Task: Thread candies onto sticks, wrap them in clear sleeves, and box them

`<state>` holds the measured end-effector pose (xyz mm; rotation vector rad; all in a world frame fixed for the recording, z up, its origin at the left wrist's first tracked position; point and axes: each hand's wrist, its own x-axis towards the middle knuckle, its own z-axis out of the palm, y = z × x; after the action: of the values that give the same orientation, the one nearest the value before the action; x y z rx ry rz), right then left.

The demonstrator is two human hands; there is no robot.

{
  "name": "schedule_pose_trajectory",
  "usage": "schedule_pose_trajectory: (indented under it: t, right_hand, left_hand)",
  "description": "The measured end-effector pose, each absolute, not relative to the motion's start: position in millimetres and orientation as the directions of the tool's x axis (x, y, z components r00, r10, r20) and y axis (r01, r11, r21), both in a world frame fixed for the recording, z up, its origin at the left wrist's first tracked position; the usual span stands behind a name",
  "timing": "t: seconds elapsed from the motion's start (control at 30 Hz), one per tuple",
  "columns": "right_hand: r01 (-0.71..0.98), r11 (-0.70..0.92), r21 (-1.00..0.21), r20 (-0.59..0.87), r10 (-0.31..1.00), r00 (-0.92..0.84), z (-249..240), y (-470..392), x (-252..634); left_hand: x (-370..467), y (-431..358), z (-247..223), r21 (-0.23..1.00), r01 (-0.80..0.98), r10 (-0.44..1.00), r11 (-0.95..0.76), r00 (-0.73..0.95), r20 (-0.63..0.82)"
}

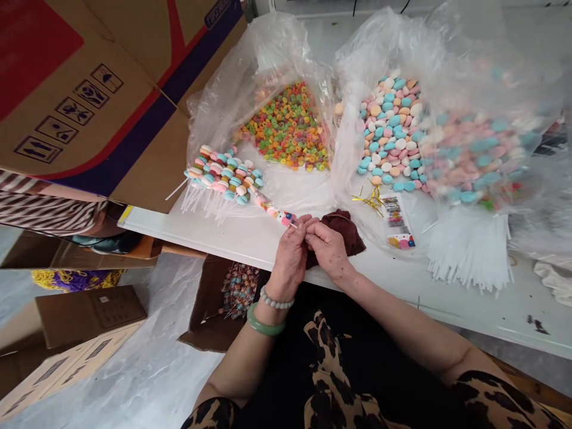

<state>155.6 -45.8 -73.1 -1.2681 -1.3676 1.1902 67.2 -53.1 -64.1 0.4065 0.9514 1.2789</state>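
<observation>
Above the front edge of the white table, my left hand is closed on a wrapped candy stick, which points up and left. My right hand pinches at the lower end of the same stick, its fingers touching the left ones. A dark red cloth lies just behind my right hand. Skewered candies on white sticks are piled at the left of the table. Gold twist ties and a printed packet lie right of the cloth.
Plastic bags hold ring candies and pastel candies. White sticks fan out at the right. A large carton stands at the left, partly in front of a person in striped clothing. Below, an open box holds wrapped candies.
</observation>
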Motion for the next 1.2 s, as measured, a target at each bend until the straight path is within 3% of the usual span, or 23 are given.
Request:
schedule_pose_trajectory:
  t: [0.1,0.17,0.33,0.5,0.67,0.77,1.03,1.2]
  right_hand:
    - [0.032,-0.062,-0.998,-0.064,0.997,-0.045,-72,-45,161]
    - [0.035,-0.089,-0.995,-0.090,0.995,-0.042,-70,-47,165]
    - [0.125,-0.084,-0.989,-0.104,0.981,-0.164,-67,-52,162]
    - [0.017,-0.113,-0.993,-0.114,0.992,-0.062,-76,-48,149]
    - [-0.139,-0.218,-0.966,-0.215,0.976,-0.039,-78,-43,152]
    - [-0.120,-0.221,-0.968,-0.217,0.975,-0.047,-74,-43,156]
    - [-0.003,-0.126,-0.992,-0.126,0.991,-0.039,-73,-48,150]
    - [-0.041,-0.141,-0.989,-0.136,0.985,-0.105,-70,-50,153]
  left_hand:
    - [53,-50,-60,0.691,-0.600,0.892,0.404,0.089,-0.444]
    - [40,-44,-57,0.673,-0.624,0.888,0.396,0.075,-0.453]
    - [35,-31,-57,0.669,-0.707,0.917,0.228,-0.074,-0.392]
    - [65,-39,-68,0.734,-0.669,0.930,0.114,-0.188,-0.316]
    - [62,-47,-69,0.754,-0.609,0.937,0.247,-0.049,-0.346]
    - [50,-46,-66,0.744,-0.593,0.923,0.309,-0.001,-0.384]
    - [59,-46,-67,0.799,-0.575,0.904,0.178,-0.224,-0.364]
    - [49,-43,-65,0.749,-0.616,0.934,0.244,-0.057,-0.352]
